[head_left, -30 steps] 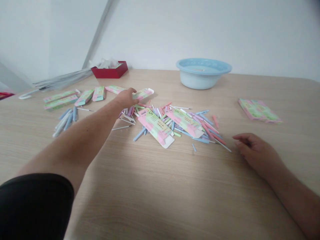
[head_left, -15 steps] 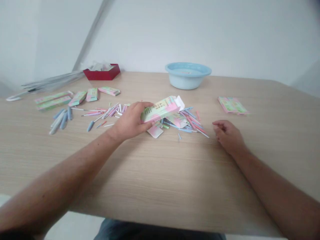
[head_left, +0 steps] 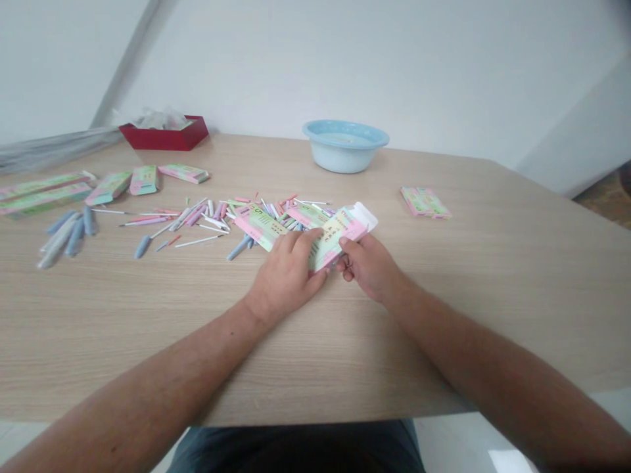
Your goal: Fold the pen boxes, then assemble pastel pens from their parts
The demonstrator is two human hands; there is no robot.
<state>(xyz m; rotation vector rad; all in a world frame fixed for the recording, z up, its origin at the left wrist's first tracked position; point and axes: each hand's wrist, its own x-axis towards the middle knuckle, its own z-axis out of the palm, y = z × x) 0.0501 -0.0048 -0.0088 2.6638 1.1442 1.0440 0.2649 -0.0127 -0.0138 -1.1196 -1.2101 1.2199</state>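
Observation:
Both my hands hold one flat pastel box, pink and green with a white flap at its far end, just above the wooden table. My left hand grips its near left end with fingers curled over it. My right hand pinches its right edge. Right behind the box lies a scatter of small pastel pens and thin refills, with two more flat boxes lying on it.
A light blue basin stands at the back centre. A red tray sits back left. More pastel boxes and blue pens lie at the left. A small stack of boxes lies at the right.
My left hand has brought the pastel box from the far pile toward me. My right hand has left the table and taken hold of the box's right side. The view has swung right.

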